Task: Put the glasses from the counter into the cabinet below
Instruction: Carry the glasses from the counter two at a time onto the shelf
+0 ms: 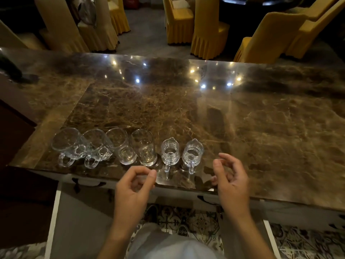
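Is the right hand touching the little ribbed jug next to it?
Apart. The head view shows a strip of bare marble counter between the right hand and the right ribbed jug; the fingers are curled and hold nothing.

I can't see inside the cabinet [80,217] under the counter [261,128]. A dark object [11,70] at far left is cut off.

My left hand [133,186] and right hand [230,177] hover empty, fingers loosely curled, at the near edge of the marble counter [261,128], just before a row of six glasses [143,148].
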A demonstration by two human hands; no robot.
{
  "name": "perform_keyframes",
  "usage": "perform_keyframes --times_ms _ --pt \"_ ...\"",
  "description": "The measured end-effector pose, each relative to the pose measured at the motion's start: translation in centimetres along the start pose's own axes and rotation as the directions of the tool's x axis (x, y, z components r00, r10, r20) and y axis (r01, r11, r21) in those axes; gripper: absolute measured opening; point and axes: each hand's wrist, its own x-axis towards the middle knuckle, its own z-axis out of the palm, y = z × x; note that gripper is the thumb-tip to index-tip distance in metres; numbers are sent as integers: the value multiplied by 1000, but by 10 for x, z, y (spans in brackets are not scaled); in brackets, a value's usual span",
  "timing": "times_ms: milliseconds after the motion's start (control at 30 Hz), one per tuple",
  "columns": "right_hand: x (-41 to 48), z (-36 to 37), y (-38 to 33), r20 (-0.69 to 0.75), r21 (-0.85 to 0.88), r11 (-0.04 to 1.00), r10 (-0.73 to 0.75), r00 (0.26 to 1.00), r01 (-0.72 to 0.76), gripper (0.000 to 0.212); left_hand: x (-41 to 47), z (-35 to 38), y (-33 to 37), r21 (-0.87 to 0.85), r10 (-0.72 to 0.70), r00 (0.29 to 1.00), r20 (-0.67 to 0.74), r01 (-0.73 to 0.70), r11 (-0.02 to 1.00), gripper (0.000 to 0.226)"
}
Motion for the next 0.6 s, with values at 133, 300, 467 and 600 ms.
perform_keyframes --times_ms 133,300,467,600 --pt "-10 16 10 77 22 999 22 997 -24 16 3 17 -16 -50 -132 991 26 133 990 14" --pt "-13 36 10 97 33 999 21 995 -25 14 19 33 -16 -34 -125 990 61 127 991 16" --pt "-12 47 13 31 25 999 47 998 -48 9 30 35 -18 -108 -118 989 92 127 986 10" --pt "-13 55 10 -7 -5 998 69 998 -69 12 33 36 -28 -135 -123 982 140 142 981 8"
